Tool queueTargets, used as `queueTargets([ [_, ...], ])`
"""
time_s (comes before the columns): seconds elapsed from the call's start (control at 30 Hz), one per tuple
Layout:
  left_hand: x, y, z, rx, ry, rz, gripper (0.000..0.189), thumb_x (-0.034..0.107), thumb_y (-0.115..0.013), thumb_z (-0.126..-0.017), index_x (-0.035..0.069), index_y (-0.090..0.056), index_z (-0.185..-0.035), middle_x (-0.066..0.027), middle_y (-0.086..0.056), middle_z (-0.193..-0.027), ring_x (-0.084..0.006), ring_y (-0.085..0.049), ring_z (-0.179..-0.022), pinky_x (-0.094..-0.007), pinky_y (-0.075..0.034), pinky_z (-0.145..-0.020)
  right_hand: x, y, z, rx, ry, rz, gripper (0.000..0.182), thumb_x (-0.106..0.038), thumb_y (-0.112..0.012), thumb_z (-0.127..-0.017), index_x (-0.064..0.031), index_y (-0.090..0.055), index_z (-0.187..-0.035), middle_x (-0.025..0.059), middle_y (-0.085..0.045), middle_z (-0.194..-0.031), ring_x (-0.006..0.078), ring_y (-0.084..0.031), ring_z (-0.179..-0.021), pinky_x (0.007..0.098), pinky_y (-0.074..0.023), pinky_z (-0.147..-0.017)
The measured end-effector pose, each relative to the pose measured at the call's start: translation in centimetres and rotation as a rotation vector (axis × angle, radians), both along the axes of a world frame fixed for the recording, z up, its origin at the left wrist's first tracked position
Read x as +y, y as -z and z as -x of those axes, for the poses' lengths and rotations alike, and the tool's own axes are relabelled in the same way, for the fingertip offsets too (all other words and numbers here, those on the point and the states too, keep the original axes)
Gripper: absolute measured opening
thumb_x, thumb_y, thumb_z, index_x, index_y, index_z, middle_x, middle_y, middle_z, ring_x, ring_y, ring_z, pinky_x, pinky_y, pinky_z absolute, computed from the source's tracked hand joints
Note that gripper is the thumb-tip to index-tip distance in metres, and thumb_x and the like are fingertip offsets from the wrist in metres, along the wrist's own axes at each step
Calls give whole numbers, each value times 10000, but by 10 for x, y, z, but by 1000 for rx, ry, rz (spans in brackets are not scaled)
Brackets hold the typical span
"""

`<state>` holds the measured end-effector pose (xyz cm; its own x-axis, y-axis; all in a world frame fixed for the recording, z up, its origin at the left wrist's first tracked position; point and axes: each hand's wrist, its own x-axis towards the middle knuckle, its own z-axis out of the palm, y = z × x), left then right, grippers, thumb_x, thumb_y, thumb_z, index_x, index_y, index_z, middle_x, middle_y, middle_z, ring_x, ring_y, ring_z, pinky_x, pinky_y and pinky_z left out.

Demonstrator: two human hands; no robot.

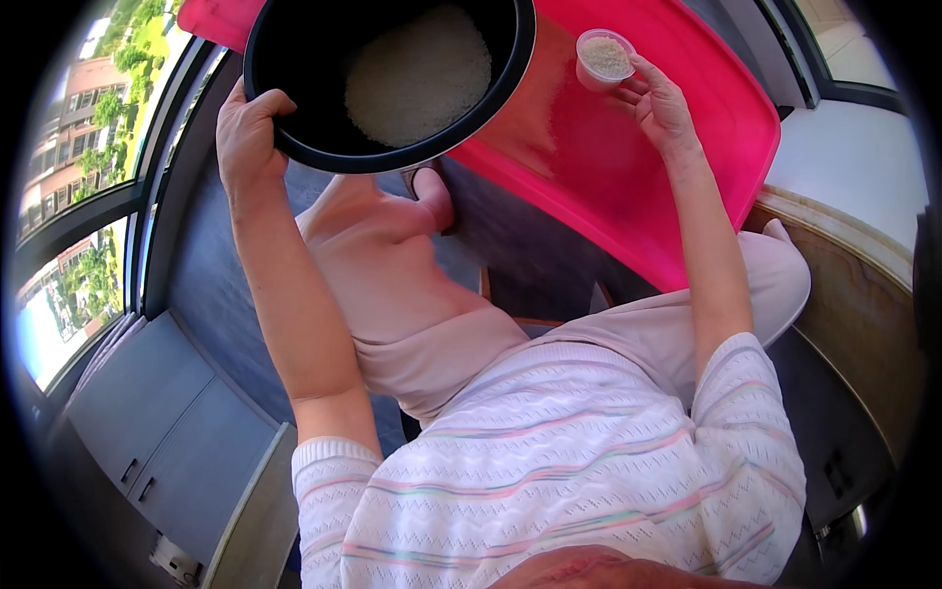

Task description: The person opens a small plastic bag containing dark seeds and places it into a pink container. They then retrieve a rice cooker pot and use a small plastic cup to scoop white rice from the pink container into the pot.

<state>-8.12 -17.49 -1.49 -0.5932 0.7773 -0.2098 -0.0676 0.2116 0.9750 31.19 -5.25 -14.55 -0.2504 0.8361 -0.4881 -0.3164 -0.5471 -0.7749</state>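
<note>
My left hand (254,140) grips the near left rim of a dark, round pot (309,66), like a rice cooker's inner pot, thumb over the edge. The pot is tilted so its mouth faces me. Pale rice grains (419,88) lie inside, toward its right side. In my right hand (659,103) is a small clear plastic cup (595,79), pinched at its right side between thumb and fingers. Rice (606,56) fills the cup close to its rim. It is held to the right of the pot, above a glossy pink plastic surface.
The pink plastic tabletop (706,132) has a raised, rounded edge and reaches over my right leg. Windows (81,147) run along the left. A grey cabinet (176,434) stands at lower left, and a white ledge (846,162) at right. My legs (419,287) are spread below the pot.
</note>
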Motion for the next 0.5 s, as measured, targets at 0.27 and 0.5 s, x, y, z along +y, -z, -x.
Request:
queueTargets([
  [0.27,-1,5,1,15,9,-41,350,-130,-552,-649,-26,-619,-976,-28,-576,-719,-146,-546,-576,-252,-469,-526,29,-58,13,109,-57,-189,349,-231,-637,-893,-8,-559,-1149,137,-623,-1060,251,-644,-870,390,-572,-752],
  [0.5,-3,6,5,8,69,-27,412,-121,-525,-654,-41,-596,-1052,-61,-620,-793,-157,-600,-627,-252,-522,-597,43,-141,50,6,-118,-404,408,-185,-646,-882,-16,-496,-1222,116,-632,-1122,195,-649,-944,324,-561,-729],
])
